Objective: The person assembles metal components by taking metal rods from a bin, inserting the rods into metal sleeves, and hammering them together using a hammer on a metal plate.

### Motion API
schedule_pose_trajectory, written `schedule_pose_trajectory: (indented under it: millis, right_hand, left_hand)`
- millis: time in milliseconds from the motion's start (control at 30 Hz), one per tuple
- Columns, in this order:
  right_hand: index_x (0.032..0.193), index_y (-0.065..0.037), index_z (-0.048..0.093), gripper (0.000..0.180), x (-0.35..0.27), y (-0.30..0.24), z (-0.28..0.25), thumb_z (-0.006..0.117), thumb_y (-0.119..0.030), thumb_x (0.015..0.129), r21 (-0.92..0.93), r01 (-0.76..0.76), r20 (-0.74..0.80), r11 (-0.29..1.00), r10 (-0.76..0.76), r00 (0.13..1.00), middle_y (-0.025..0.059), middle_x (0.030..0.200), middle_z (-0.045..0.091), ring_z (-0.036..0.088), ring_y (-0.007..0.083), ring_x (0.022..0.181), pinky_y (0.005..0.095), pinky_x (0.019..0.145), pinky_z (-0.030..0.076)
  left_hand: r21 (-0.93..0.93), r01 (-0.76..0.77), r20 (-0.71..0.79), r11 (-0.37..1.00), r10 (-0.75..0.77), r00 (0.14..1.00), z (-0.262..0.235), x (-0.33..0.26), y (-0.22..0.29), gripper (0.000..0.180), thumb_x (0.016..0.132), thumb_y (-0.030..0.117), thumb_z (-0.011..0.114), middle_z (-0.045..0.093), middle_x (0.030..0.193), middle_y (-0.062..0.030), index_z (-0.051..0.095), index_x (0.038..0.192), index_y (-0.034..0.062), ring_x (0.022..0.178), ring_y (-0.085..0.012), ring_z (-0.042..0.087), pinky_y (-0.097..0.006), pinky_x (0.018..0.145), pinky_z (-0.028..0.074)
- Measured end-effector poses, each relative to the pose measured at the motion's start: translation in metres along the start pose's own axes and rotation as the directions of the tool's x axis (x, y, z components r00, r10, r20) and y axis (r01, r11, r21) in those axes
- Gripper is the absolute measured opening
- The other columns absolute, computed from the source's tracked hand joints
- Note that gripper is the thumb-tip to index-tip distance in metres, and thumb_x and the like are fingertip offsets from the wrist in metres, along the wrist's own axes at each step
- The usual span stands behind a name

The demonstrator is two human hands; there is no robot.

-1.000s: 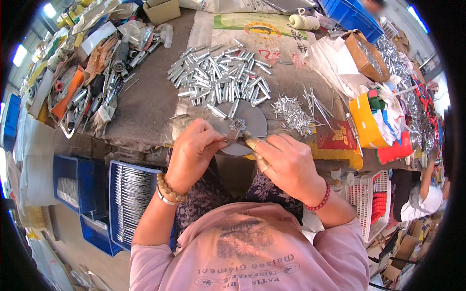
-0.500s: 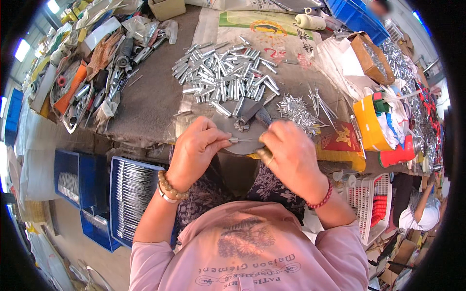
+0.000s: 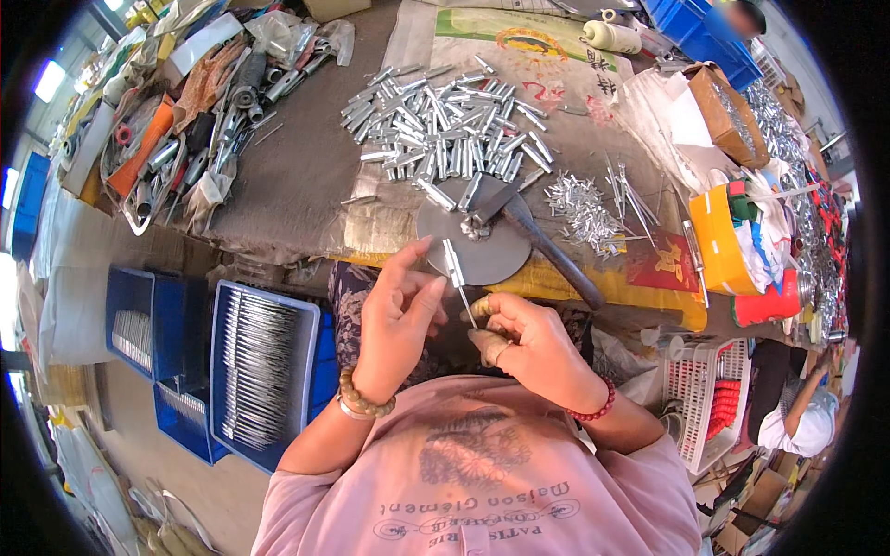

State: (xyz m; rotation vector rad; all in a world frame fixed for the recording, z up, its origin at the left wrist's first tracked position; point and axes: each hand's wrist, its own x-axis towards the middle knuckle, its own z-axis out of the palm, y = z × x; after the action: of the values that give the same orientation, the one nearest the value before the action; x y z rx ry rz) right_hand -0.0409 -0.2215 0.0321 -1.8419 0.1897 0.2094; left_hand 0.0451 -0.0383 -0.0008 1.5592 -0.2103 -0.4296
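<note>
My right hand [image 3: 521,341] pinches the lower end of a thin metal rod [image 3: 467,304], which tilts upward over the table's near edge. A wider silvery sleeve [image 3: 453,263] sits at the rod's upper end. Beside that sleeve my left hand [image 3: 405,304] is open, thumb and fingers apart, with nothing held. Just beyond, a hammer [image 3: 547,246] lies across a round grey plate [image 3: 440,220], its handle pointing toward me on the right. Short metal tubes [image 3: 445,125] form a large heap behind the plate. Small metal pins [image 3: 584,213] are piled to its right.
Loose thin rods [image 3: 630,199] lie by the pins. Mixed tools [image 3: 195,139] crowd the table's left side. Below left, a blue crate [image 3: 219,371] holds rows of metal rods. A yellow container [image 3: 718,241] and a white plastic basket [image 3: 705,454] are at the right.
The rod and sleeve swung from level over the plate to a steep tilt nearer me. My left hand let go of the sleeve end; my right hand moved lower, uncovering the hammer's handle.
</note>
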Motion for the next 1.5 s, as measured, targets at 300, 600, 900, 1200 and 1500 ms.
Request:
schedule_pose_trajectory:
  millis: [300, 600, 900, 1200, 1500]
  right_hand:
    - [0.116, -0.002, 0.064, 0.025, 0.001, 0.006, 0.028, 0.072, -0.004, 0.092, -0.068, 0.114, 0.013, 0.991, -0.113, 0.993, 0.0111, 0.075, 0.065, 0.056, 0.0149, 0.063, 0.0324, 0.061, 0.049]
    - [0.145, -0.004, 0.056, 0.043, 0.007, 0.017, 0.033, 0.063, -0.002, 0.102, 0.048, -0.104, 0.162, 0.993, 0.095, 0.982, 0.0017, 0.093, 0.065, 0.060, 0.0059, 0.078, 0.0210, 0.070, 0.051]
    - [0.145, -0.004, 0.057, 0.041, 0.025, 0.030, 0.048, 0.060, -0.003, 0.104, -0.002, -0.124, 0.302, 0.992, 0.119, 0.946, 0.0017, 0.094, 0.065, 0.059, 0.0040, 0.074, 0.0187, 0.067, 0.049]
    - [0.144, -0.004, 0.058, 0.040, 0.026, 0.035, 0.054, 0.060, -0.003, 0.104, -0.011, -0.162, 0.321, 0.987, 0.157, 0.934, 0.0009, 0.095, 0.064, 0.059, 0.0035, 0.074, 0.0184, 0.066, 0.049]
    - [0.143, -0.004, 0.059, 0.039, 0.027, 0.042, 0.055, 0.058, -0.001, 0.104, 0.003, -0.199, 0.320, 0.980, 0.188, 0.929, 0.0006, 0.096, 0.064, 0.058, 0.0033, 0.075, 0.0183, 0.067, 0.049]
  left_hand:
    - [-0.290, 0.019, -0.058, 0.957, -0.037, 0.998, -0.006, -0.015, -0.003, 0.058, 0.099, 0.007, 0.071, 0.071, 0.096, -0.0029, 0.046, 0.152, 0.0030, 0.071, -0.0042, 0.058, -0.019, 0.059, 0.046]
    - [-0.146, -0.101, -0.399, 0.984, 0.035, 0.916, -0.112, -0.036, -0.061, 0.050, 0.095, 0.006, 0.076, 0.068, 0.095, -0.0007, 0.053, 0.140, 0.0032, 0.085, -0.0062, 0.062, -0.023, 0.075, 0.050]
    - [-0.051, 0.373, -0.883, 0.926, -0.216, 0.417, -0.319, -0.210, -0.162, 0.044, 0.088, 0.005, 0.078, 0.068, 0.085, -0.0043, 0.062, 0.128, 0.0009, 0.066, -0.0086, 0.058, -0.025, 0.054, 0.043]
    - [-0.107, 0.701, -0.922, 0.706, -0.334, 0.196, -0.390, -0.257, -0.189, 0.043, 0.079, 0.005, 0.082, 0.072, 0.077, -0.0094, 0.067, 0.120, -0.0004, 0.061, -0.0151, 0.068, -0.030, 0.054, 0.053]
    - [0.176, 0.890, -0.962, 0.420, -0.117, 0.245, -0.383, -0.253, -0.198, 0.044, 0.078, 0.017, 0.089, 0.078, 0.100, -0.0185, 0.073, 0.116, 0.0030, 0.097, -0.0328, 0.077, -0.042, 0.085, 0.060]
